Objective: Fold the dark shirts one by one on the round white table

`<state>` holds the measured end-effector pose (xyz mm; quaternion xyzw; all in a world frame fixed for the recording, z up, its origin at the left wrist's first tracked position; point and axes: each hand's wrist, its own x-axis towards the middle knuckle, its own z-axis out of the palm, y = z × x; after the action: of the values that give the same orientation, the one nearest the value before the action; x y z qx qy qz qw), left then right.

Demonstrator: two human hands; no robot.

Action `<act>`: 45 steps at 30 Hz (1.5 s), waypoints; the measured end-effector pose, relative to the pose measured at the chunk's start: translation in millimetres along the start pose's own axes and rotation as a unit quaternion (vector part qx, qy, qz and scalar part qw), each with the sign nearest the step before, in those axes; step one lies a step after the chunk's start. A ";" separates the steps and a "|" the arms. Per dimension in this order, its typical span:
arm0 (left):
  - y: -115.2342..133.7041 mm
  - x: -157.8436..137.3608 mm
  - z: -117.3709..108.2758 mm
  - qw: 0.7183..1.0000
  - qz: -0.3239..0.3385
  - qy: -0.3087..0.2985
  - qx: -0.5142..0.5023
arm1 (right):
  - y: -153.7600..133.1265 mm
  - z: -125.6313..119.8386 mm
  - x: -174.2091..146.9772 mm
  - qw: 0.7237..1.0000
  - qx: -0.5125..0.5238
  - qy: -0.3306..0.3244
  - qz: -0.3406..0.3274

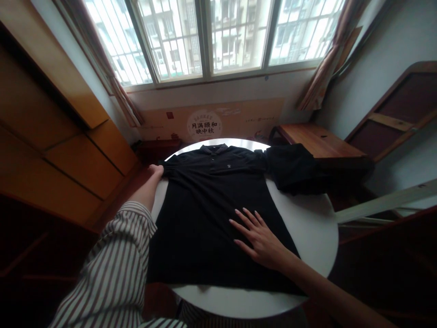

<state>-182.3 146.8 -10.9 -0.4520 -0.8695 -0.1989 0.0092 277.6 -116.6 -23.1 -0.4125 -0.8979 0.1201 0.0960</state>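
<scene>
A black polo shirt (205,228) lies spread face up on a round white table (307,232), its collar toward the window and its hem toward me. At the shirt's left sleeve edge, my left hand (156,171) is closed on the cloth. My right hand (254,237) rests flat on the lower right part of the shirt, fingers spread. Small light marks show on the shirt's chest. Beyond the right sleeve sits a pile of folded black cloth (293,166), partly over the table's edge.
Wooden cabinets (78,155) stand on the left. A wooden desk (324,139) is behind the table at right, with a framed wooden panel (399,109) leaning near the wall. A pale bar (385,200) reaches the table's right rim. Barred windows (235,36) span the far wall.
</scene>
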 end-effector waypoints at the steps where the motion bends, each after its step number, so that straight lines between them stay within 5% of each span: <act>1: -2.5 -3.7 -3.7 1.000 -0.012 -0.007 0.001 | 0.3 0.7 -0.1 1.000 -0.002 0.002 -0.001; 5: -6.3 -22.0 -21.3 1.000 -0.006 -0.020 -0.003 | 1.9 5.1 0.4 1.000 -0.011 0.015 -0.009; 11: -6.4 -89.8 -41.5 0.980 0.195 -0.018 -0.038 | 0.1 -0.4 -2.3 1.000 -0.010 0.013 -0.019; 14: -18.4 -161.0 -60.8 0.915 0.389 -0.044 -0.101 | -2.8 -11.2 -20.7 0.999 0.006 0.004 -0.053; 16: -32.8 -217.5 -80.9 0.845 0.501 -0.138 -0.126 | -3.1 -15.4 -40.1 0.996 0.008 0.010 -0.090; 19: -59.3 -293.1 -111.3 0.757 0.599 -0.236 -0.111 | 1.1 -12.9 -71.1 0.989 -0.029 0.062 -0.134; 21: -76.7 -326.1 -122.9 0.730 0.628 -0.252 -0.091 | 6.3 -8.1 -87.9 0.982 -0.064 0.096 -0.149; 26: -110.5 -347.7 -119.8 0.753 0.632 -0.170 -0.067 | 19.9 -1.7 -109.0 0.978 -0.110 0.093 -0.150; 35: -138.2 -329.0 -130.6 0.788 0.587 -0.184 -0.014 | 37.4 -11.4 -121.8 0.990 -0.110 0.004 -0.090; 39: -149.7 -321.8 -126.0 0.782 0.600 -0.160 -0.049 | 36.7 -15.8 -132.0 0.996 -0.060 -0.016 -0.066; 45: -161.4 -322.1 -115.8 0.809 0.570 -0.123 -0.070 | 39.4 -7.9 -142.0 0.999 -0.030 0.001 -0.045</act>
<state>-138.3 -228.9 -21.8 -0.8866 -0.4331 -0.1613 -0.0176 399.1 -199.2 -37.5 -0.3741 -0.9188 0.0885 0.0902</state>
